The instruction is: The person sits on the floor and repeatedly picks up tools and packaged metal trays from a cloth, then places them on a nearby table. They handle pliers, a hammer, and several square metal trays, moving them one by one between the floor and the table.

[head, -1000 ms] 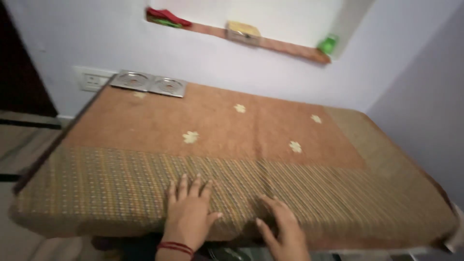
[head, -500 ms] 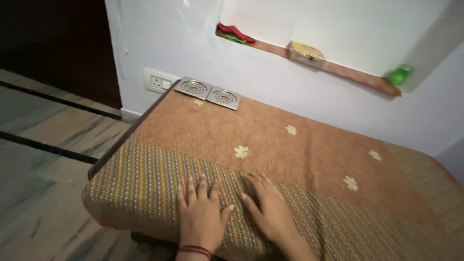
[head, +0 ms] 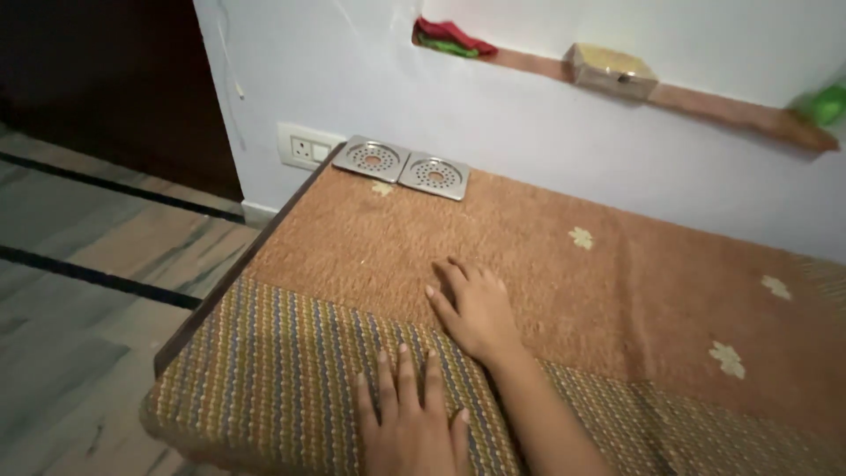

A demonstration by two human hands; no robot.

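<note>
Cloth (head: 546, 264): left hand (head: 412, 423), right hand (head: 474, 308) flat, open.

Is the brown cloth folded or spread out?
Spread out. The cloth lies flat across the whole top, with the left hand and right hand pressed palm-down on it.

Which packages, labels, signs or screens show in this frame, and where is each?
Small box: on the wall ledge, upper right; rectangular, yellowish top, brown sides.
Green item: at the ledge's far right end; blurred, could be a packet.
No signs or screens in view.
</note>
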